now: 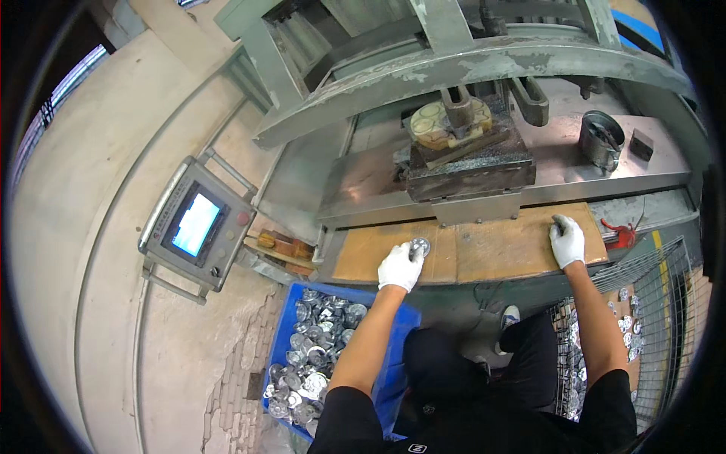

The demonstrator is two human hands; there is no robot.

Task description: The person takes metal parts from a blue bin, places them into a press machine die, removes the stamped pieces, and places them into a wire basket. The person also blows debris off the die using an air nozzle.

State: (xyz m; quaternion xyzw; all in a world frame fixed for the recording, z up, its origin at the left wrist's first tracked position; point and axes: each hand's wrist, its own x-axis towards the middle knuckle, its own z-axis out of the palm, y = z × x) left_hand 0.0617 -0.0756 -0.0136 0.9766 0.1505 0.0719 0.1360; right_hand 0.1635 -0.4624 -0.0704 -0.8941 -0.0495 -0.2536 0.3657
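Note:
White work gloves cover both hands. My left hand (401, 268) is closed on a round, shiny metal casting (420, 247), which it holds over the left part of a tan board (491, 250). Toward the board's right end, my right hand (567, 242) rests with its fingers curled together, and nothing shows in them. Beyond the board, a pale yellow round fixture (431, 125) sits on a dark metal block (473, 170), beneath a grey slotted clamp arm (458, 112).
A blue bin (283, 333) heaped with metal castings stands below left. At right are a wire basket (665, 325) with more castings, a red-handled tool (622, 234) and a metal mug (603, 142). A control panel (195, 227) stands left; a grey frame (454, 72) spans above.

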